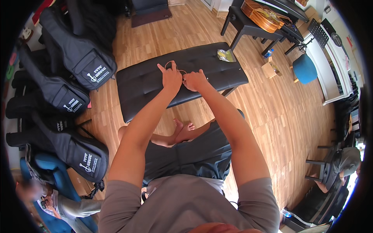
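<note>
Over the black padded bench [140, 83], my two hands are close together on a thin, copper-coloured coiled string [182, 71], which looks like a guitar string. Its loop curves round the fingers of my left hand [171, 79], whose index finger sticks out while the others bend on the string. The fingers of my right hand [195, 80] are curled and pinch the string close to the left hand. The exact grip points are too small to make out. Toward the bench's far right corner lies a clear and yellow packet [225, 55].
Several black guitar bags [83, 64] stand along the left. An acoustic guitar [262, 15] lies on another black bench [248, 29] at the back right, near a cardboard box [271, 68] and blue stool [305, 69]. One person [66, 206] sits lower left, another [344, 163] far right.
</note>
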### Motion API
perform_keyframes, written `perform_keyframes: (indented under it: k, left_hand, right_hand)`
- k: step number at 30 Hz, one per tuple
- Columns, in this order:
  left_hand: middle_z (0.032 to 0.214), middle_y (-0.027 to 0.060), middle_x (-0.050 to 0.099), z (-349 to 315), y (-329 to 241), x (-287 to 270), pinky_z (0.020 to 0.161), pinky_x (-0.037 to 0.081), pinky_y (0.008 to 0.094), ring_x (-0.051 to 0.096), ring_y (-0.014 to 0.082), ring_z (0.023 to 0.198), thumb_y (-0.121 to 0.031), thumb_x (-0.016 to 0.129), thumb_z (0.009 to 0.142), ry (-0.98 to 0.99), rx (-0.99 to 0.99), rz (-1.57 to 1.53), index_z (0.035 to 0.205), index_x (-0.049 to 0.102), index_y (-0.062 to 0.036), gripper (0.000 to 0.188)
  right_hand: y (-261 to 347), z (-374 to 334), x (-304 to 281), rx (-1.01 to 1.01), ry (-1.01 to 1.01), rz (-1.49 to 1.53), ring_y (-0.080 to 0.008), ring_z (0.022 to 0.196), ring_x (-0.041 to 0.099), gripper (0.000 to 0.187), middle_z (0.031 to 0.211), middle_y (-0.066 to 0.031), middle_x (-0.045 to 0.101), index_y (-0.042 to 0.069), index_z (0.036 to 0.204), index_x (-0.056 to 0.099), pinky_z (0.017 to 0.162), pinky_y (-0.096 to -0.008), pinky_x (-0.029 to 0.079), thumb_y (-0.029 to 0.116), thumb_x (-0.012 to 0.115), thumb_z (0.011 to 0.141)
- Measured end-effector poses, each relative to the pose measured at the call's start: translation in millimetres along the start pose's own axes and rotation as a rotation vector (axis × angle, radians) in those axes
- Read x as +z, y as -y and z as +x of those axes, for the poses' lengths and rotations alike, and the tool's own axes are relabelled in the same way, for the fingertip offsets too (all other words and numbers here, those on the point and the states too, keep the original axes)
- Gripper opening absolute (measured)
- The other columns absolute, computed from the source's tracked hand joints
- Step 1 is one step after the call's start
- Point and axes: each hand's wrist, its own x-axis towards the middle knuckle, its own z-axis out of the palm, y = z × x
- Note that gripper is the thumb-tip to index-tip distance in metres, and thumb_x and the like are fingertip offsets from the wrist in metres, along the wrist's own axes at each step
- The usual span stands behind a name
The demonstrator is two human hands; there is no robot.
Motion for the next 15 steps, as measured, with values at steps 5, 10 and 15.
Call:
perform_keyframes:
  k: [5, 10, 15]
  left_hand:
    - [0.159, 0.0226, 0.036, -1, -1, -6, 0.112, 0.017, 0.0784, 0.069, 0.0252, 0.101, -0.023, 0.049, 0.102, -0.096, -0.016, 0.087, 0.154, 0.042, -0.0112, 0.054]
    - [0.148, 0.0223, 0.049, -1, -5, -17, 0.112, 0.015, 0.0788, 0.07, 0.0261, 0.099, -0.025, 0.047, 0.104, -0.106, -0.021, 0.16, 0.155, 0.039, -0.0092, 0.054]
    - [0.101, 0.0086, 0.074, 3, 4, -48, 0.112, 0.016, 0.0786, 0.071, 0.0267, 0.1, -0.026, 0.046, 0.105, 0.15, -0.02, 0.001, 0.154, 0.042, -0.0096, 0.051]
  right_hand:
    - [6, -1, -27, 0.037, 0.158, -0.172, -0.0272, 0.105, 0.072, 0.022, 0.11, -0.0077, 0.076, 0.014, 0.108, 0.075, 0.096, -0.0516, 0.042, 0.02, 0.064, 0.09]
    - [9, 5, -24, 0.117, 0.028, -0.259, -0.0267, 0.092, 0.075, 0.022, 0.097, -0.0078, 0.077, 0.01, 0.109, 0.075, 0.082, -0.0495, 0.051, 0.015, 0.063, 0.091]
    - [19, 11, -24, 0.164, -0.102, -0.342, -0.0259, 0.083, 0.076, 0.018, 0.09, -0.0087, 0.078, 0.008, 0.105, 0.074, 0.07, -0.0452, 0.06, 0.014, 0.061, 0.093]
